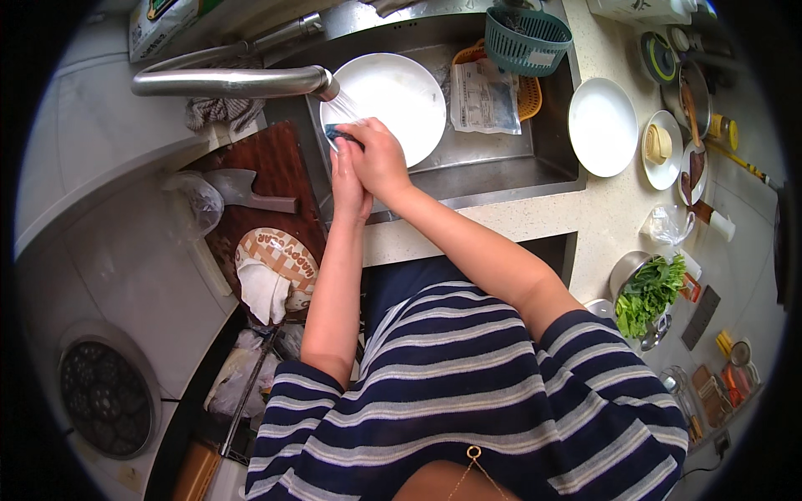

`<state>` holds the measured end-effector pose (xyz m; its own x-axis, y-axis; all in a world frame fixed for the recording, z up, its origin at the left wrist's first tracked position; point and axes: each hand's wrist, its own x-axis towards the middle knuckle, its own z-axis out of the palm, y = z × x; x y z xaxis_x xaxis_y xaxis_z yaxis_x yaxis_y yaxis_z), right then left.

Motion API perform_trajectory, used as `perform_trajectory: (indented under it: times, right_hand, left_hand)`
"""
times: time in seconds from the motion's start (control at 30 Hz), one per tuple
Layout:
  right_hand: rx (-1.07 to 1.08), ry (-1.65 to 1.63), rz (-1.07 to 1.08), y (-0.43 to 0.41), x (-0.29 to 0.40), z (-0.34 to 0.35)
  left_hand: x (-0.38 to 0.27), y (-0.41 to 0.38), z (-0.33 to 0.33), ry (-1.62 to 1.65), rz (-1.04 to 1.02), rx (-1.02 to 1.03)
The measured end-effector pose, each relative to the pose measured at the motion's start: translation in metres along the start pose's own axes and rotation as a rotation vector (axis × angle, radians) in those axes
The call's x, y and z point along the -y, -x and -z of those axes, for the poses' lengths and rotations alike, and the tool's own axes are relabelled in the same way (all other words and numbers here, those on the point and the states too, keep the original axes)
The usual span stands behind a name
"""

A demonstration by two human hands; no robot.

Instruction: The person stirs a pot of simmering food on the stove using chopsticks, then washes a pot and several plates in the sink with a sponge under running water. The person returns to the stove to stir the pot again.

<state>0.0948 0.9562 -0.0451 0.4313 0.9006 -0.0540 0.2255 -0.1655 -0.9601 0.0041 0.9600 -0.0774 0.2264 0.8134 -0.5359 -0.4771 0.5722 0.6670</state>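
Water runs from the metal faucet (238, 82) onto a small dark blue item (333, 131), whose exact kind I cannot tell. My right hand (380, 156) has its thumb and fingers around this item. Below and to the left, my left hand (349, 185) presses against the right, with its fingertips on the item's lower side. Both hands are over the left part of the stainless steel sink (495, 181). Just beyond them lies a large white plate (391, 100) in the sink, partly covered by the fingers and the stream.
A green basket (528, 41), an orange basket (532, 94) and a printed plastic packet (482, 97) crowd the sink's right side. A cleaver (235, 188) lies on the brown cutting board (276, 150) at left. Another white plate (603, 127) and a bowl of leafy greens (648, 294) stand on the right.
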Motion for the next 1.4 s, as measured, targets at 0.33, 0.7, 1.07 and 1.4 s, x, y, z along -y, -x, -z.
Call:
perform_trajectory:
  times: [0.33,0.7,1.07,1.4]
  right_hand:
    - [0.230,0.587,0.295,-0.061,-0.071,0.078]
    - [0.696,-0.040,0.270,-0.014,-0.063,0.052]
    - [-0.116,0.548,0.385,-0.061,-0.098,0.094]
    - [0.095,-1.252,-0.626,-0.040,-0.064,0.157]
  left_hand:
    - [-0.017,0.023,-0.025,-0.457,0.013,-0.079]
    - [-0.021,0.030,-0.012,-0.467,0.211,-0.007]
    - [-0.015,0.024,-0.011,-0.525,0.043,-0.156]
    - [0.011,-0.039,0.015,0.169,0.286,0.161]
